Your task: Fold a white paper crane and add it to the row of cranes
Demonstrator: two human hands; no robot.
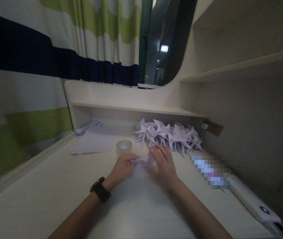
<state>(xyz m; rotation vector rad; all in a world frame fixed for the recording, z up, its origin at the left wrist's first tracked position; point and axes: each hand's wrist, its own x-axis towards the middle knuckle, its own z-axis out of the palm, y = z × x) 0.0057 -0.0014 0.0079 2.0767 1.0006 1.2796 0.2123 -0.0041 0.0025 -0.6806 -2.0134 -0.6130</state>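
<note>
Over the middle of the white desk (64,199), a white folded paper (144,160) is held between my two hands. My left hand (124,168), with a dark watch at its wrist, pinches the paper's left end. Around the right side curl the fingers of my right hand (163,165), thumb below and fingertips above. The paper looks blurred, so its exact folds cannot be made out. Just beyond my left hand sits a roll of clear tape (124,147). Behind my right hand lies a heap of folded paper pinwheels (168,135).
At the back left is a stack of white paper sheets (94,141). A pixelated device (209,171) and a long white object (253,199) lie along the right wall. A low shelf (131,107) spans the back, with a striped curtain (101,43) above.
</note>
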